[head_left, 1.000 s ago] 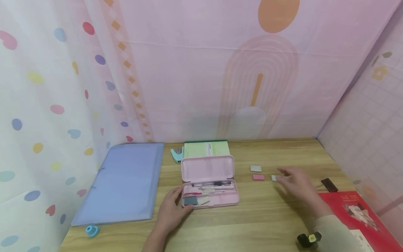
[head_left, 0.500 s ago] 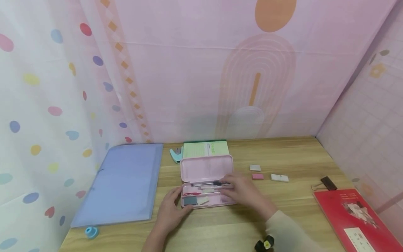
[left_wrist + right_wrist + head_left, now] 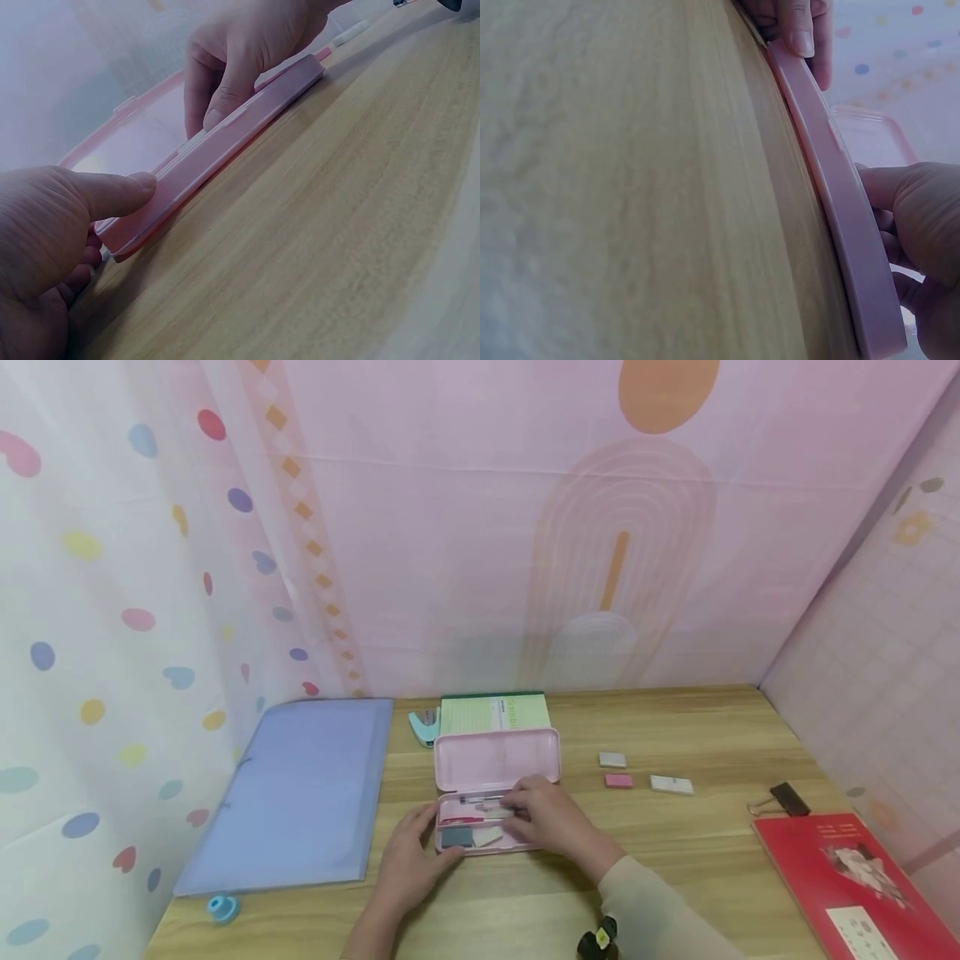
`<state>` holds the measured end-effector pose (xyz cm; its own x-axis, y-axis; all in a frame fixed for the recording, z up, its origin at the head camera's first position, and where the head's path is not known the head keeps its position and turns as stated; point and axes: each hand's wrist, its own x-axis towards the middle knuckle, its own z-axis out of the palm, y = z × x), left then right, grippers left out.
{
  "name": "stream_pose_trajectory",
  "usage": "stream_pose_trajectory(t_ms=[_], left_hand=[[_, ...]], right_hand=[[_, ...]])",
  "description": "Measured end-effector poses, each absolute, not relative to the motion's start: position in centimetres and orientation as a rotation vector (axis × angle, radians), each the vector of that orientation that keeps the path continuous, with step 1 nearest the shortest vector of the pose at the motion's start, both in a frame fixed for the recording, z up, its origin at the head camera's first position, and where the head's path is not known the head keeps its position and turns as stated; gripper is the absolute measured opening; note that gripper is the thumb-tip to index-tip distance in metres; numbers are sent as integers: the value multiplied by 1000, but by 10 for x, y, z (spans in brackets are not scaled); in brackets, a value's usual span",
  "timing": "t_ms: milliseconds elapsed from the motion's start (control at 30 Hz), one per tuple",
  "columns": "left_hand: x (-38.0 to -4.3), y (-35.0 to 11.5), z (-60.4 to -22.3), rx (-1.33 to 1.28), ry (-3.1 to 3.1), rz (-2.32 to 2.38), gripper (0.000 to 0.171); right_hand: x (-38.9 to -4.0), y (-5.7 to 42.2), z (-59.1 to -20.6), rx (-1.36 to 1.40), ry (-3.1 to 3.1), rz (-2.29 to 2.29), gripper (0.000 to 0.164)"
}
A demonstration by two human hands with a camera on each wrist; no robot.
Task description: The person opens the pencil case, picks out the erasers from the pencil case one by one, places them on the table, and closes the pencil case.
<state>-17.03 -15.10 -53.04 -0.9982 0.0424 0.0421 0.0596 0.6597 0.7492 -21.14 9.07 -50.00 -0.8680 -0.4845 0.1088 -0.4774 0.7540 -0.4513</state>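
Observation:
An open pink pencil case [image 3: 498,762] lies on the table, its lid tipped back. My left hand [image 3: 410,860] grips the left end, with the thumb on the front wall, as the left wrist view also shows. My right hand [image 3: 551,818] reaches into the tray, thumb and fingers bent down among the pens; whether they pinch something is hidden. In the tray lie a red pen [image 3: 459,820], a clear pen [image 3: 472,799], a dark grey eraser [image 3: 457,837] and a white eraser [image 3: 488,836].
Right of the case lie a pale eraser [image 3: 612,760], a pink eraser [image 3: 618,782] and a white block [image 3: 671,785]. Further out are a binder clip [image 3: 789,799] and red book [image 3: 855,877]. A blue folder [image 3: 292,793], stapler [image 3: 425,727], green notebook [image 3: 495,712] and blue cap-like piece [image 3: 222,908] are around.
My right hand has left the white block on the right, come over to the pencil case, and shifted left inside the tray. My left hand stays at the case's left end.

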Motion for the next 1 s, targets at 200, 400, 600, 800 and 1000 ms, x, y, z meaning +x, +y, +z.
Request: stream_pose_trajectory(t_ms=[200, 400, 600, 800, 1000], left_hand=[[-170, -151, -530, -80, -2833, -1284, 81], [-170, -152, -530, -99, -2826, -1275, 80], [-170, -152, -530, -114, -2818, -1283, 79], [-170, -152, -530, -87, -2830, -1281, 80], [-170, -150, -531, -86, -2822, -1286, 79]], right_hand=[[-211, 90, -501, -810, 2909, -759, 27], [-211, 89, -502, -810, 2926, -757, 24], [-213, 88, -503, -800, 2903, -815, 19], [-216, 85, -502, -683, 2825, -953, 16], [-213, 93, -497, -630, 2789, -1064, 15]])
